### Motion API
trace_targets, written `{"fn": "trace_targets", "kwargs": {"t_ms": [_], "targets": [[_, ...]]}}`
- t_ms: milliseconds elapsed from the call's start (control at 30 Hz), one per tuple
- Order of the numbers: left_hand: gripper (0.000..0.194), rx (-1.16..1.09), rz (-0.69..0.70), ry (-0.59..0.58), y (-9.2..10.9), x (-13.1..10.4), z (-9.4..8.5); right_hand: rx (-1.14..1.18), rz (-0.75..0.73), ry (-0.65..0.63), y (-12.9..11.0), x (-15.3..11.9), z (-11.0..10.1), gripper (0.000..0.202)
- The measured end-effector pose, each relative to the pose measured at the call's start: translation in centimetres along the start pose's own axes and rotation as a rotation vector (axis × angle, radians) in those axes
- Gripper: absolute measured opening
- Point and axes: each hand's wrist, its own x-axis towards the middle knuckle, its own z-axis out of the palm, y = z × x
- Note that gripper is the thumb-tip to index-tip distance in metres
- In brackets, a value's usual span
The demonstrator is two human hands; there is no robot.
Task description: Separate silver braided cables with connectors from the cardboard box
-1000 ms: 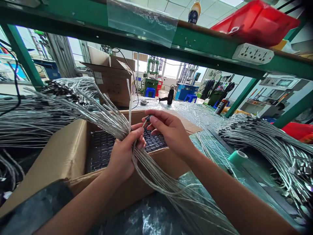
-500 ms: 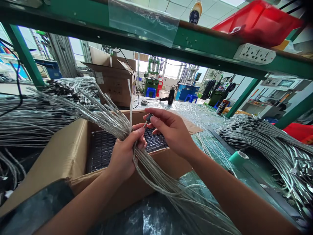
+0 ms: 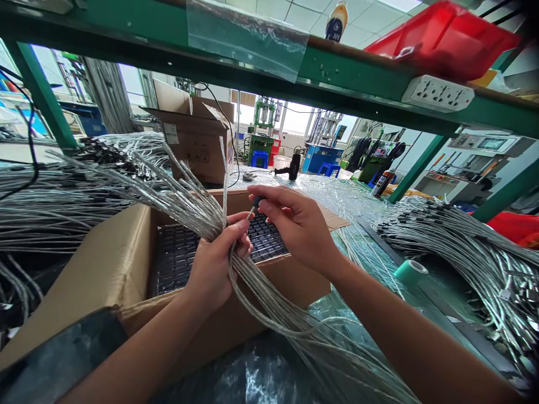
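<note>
My left hand (image 3: 217,264) is wrapped round a thick bundle of silvery cables (image 3: 269,292), whose loose ends fan out to the upper left. One cable end comes out by the left thumb and carries a small dark connector (image 3: 257,202). My right hand (image 3: 297,224) pinches that connector between thumb and forefinger. Both hands are above an open cardboard box (image 3: 126,264), which holds a dark tray of small compartments (image 3: 177,255). The lower part of the bundle hangs over the box's front edge and runs to the lower right.
Piles of cables lie left (image 3: 63,213) and right (image 3: 463,241). A green tape roll (image 3: 411,271) is at the right. Farther back are a heat gun (image 3: 293,164), a spray can (image 3: 383,183) and another cardboard box (image 3: 197,148). A green shelf beam (image 3: 357,78) crosses above.
My right hand has shifted very slightly, with its fingertips turned a little round the connector. My left hand and the bundle have stayed in place.
</note>
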Motion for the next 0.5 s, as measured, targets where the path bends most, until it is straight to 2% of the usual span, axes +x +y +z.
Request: {"fn": "trace_targets", "kwargs": {"t_ms": [233, 367, 500], "targets": [[0.013, 0.001, 0.004, -0.005, -0.10, 0.11, -0.08, -0.174, -0.179, -0.044, -0.13, 0.17, -0.27, 0.032], [0.014, 0.003, 0.001, -0.003, -0.12, 0.06, -0.05, -0.175, -0.168, -0.051, -0.08, 0.14, -0.36, 0.032], [0.013, 0.006, -0.011, 0.004, -0.05, -0.08, 0.00, -0.092, -0.074, -0.041, 0.04, 0.08, -0.27, 0.030]]}}
